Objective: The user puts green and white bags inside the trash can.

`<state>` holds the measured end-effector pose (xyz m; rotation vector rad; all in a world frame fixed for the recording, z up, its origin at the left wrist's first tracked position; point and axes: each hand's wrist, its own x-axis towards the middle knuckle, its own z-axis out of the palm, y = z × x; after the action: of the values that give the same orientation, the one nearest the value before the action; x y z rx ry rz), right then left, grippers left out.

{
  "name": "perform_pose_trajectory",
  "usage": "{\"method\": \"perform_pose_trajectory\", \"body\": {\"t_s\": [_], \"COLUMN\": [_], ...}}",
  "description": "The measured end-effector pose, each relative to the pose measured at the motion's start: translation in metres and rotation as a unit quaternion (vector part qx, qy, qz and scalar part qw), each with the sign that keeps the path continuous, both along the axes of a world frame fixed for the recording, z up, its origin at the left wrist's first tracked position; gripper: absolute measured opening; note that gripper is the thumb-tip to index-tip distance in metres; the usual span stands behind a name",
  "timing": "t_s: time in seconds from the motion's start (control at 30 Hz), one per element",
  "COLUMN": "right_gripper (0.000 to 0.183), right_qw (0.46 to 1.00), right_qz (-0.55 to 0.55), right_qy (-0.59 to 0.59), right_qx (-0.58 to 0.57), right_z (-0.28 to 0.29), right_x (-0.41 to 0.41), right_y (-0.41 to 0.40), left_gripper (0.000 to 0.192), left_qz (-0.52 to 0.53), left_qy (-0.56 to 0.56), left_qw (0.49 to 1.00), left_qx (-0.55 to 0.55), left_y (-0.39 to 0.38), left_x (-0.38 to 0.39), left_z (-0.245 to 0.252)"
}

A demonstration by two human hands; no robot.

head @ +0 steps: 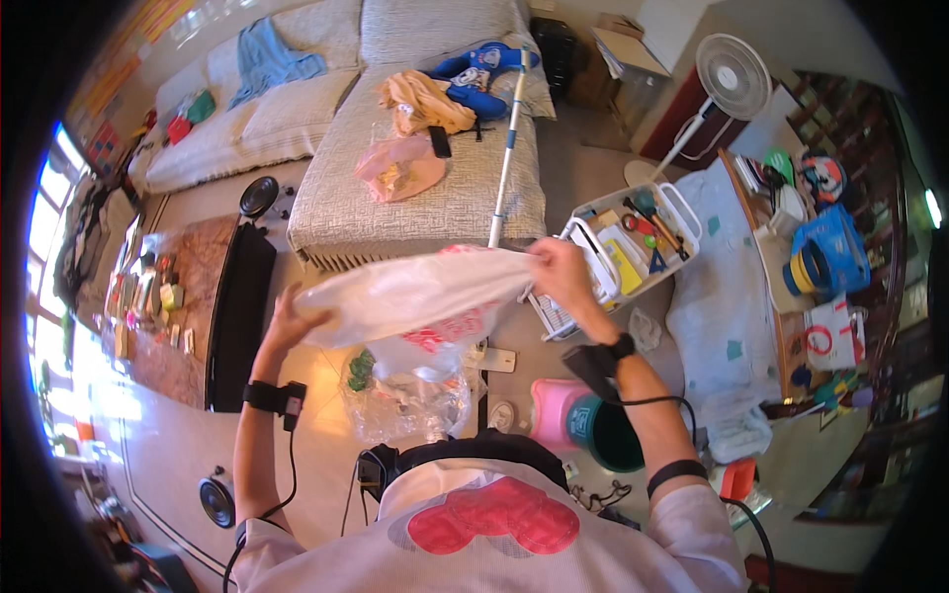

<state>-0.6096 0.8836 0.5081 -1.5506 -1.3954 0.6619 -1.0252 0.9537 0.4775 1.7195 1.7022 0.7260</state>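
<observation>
A white plastic bag [415,293] with red printing is stretched out sideways in front of me. My right hand [562,273] pinches its gathered right end between fingers and thumb. At the wider left end, my left hand [289,320] has its thumb and fingers around the bag's edge, some fingertips hidden by the plastic. Below the stretched bag, a heap of clear plastic bags [404,408] lies on the floor, with a crumpled green piece [362,370] at its left side.
A pink bin [550,408] and a dark green bucket [604,434] stand near my right forearm. Beyond my right hand is a white trolley [630,244] holding tools. A white pole [508,156] leans against the sofa [415,200]. To the left is a marble-topped table [178,296].
</observation>
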Motion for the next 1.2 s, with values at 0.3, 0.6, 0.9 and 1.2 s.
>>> {"method": "perform_pose_trajectory", "body": {"t_s": [0.3, 0.6, 0.9, 1.2], "right_gripper": [0.026, 0.033, 0.017, 0.016], "right_qw": [0.964, 0.944, 0.947, 0.973], "right_qz": [0.176, -0.022, -0.018, 0.074], "right_qy": [0.109, 0.329, 0.320, 0.214], "right_qx": [0.169, -0.020, 0.016, 0.039], "right_z": [0.009, -0.086, -0.068, -0.019], "right_x": [-0.074, 0.035, 0.014, -0.072], "right_y": [-0.003, -0.031, -0.017, -0.002], "left_gripper": [0.014, 0.012, 0.026, 0.092], "left_qz": [-0.166, -0.127, -0.099, -0.306], "left_qy": [-0.063, -0.290, -0.296, 0.016], "left_qw": [0.973, 0.940, 0.946, 0.933], "left_qx": [0.144, 0.126, 0.081, 0.190], "left_y": [-0.024, -0.002, 0.021, -0.043], "left_x": [0.154, 0.100, 0.089, 0.190], "left_z": [0.055, 0.048, 0.020, 0.054]}}
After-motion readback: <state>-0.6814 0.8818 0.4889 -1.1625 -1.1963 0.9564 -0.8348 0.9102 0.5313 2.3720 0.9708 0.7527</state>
